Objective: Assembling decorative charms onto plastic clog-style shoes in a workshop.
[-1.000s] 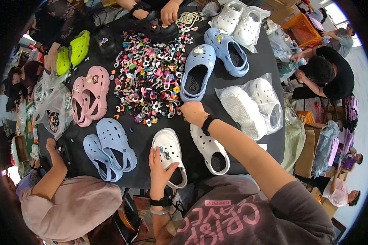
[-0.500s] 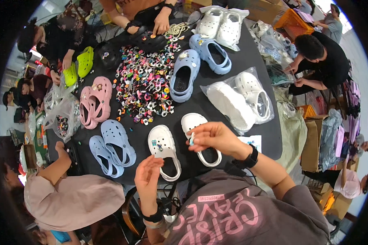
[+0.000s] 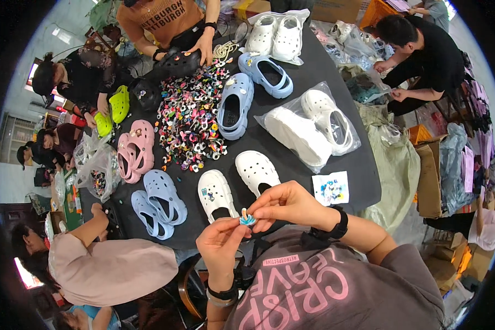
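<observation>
pinching a small blue shoe charm (image 3: 247,219) between them, both hands meet just above the near edge of the black tabletop (image 3: 291,165). the left hand (image 3: 221,246) has its fingers curled up, thumb and fingertips closed on the charm from below. the right hand (image 3: 289,204), with a black watch at the wrist, closes its fingertips on the same charm from above and the right. just beyond the hands lie two white clogs (image 3: 236,184) side by side, toes pointing away. to their left sit a pair of pale blue clogs (image 3: 158,202) and a pair of pink clogs (image 3: 135,151). a heap of coloured charms (image 3: 191,121) spreads over the middle of the tabletop. a small clear packet of charms (image 3: 331,188) lies to the right of the hands.
</observation>
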Demonstrator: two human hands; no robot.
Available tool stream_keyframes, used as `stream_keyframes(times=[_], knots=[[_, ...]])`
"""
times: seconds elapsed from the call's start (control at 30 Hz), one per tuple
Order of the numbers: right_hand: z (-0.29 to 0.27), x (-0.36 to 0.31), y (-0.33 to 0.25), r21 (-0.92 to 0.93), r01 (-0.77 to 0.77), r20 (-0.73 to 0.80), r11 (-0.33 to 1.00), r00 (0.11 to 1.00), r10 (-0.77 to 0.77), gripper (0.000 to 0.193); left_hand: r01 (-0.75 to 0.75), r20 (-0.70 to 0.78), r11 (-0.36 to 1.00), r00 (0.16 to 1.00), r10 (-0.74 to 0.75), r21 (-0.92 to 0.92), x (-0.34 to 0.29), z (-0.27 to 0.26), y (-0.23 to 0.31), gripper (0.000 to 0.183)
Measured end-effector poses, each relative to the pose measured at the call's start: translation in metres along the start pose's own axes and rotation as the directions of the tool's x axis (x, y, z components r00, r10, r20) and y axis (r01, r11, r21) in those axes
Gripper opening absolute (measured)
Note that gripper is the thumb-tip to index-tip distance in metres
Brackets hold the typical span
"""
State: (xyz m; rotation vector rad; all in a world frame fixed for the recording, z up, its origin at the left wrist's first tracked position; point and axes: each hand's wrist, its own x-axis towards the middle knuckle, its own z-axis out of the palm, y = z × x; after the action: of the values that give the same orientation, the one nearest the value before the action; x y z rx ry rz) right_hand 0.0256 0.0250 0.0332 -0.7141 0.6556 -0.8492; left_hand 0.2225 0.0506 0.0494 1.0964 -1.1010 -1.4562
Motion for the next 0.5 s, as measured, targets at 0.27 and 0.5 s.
stream_keyframes(times=[0.27,0.5], knots=[[-0.011,-0.007,0.002,0.039,-0.030,0.059,0.999,0.998,0.027,0.020,0.000,-0.008,0.997,1.000,0.000,-0.080,-0.003,0.007,-0.009,0.014],[-0.011,-0.014,0.006,-0.099,0.116,0.047,0.988,0.993,-0.111,0.017,-0.078,-0.021,0.987,0.996,0.081,0.143,-0.005,0.012,-0.008,0.011]])
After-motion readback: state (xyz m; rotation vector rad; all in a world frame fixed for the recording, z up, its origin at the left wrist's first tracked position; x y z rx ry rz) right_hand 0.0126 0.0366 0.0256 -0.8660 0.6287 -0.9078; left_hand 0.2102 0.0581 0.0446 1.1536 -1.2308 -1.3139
